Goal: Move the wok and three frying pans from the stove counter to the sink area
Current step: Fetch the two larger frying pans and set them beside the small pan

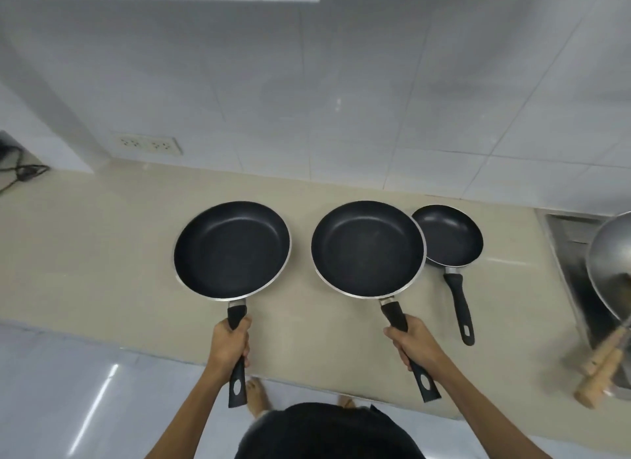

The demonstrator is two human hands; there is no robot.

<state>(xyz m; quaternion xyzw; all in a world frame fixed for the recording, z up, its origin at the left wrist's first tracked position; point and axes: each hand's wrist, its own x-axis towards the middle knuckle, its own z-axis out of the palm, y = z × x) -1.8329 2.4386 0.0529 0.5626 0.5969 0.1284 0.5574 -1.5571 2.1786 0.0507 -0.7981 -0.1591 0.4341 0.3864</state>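
Note:
Two large black frying pans sit side by side over the beige counter (85, 253). My left hand (229, 346) grips the black handle of the left frying pan (232, 250). My right hand (411, 344) grips the handle of the middle frying pan (367, 248). A small black frying pan (449, 236) rests on the counter just right of the middle one, its handle pointing toward me, untouched. At the far right a metal wok (611, 264) with a wooden handle lies in the steel sink (563, 253), partly cut off by the frame edge.
White tiled wall (341, 100) runs behind the counter with a double socket (148, 145) at the left. A black cable (24, 171) lies at the far left. My bare feet and the glossy floor (68, 390) show below the counter's front edge.

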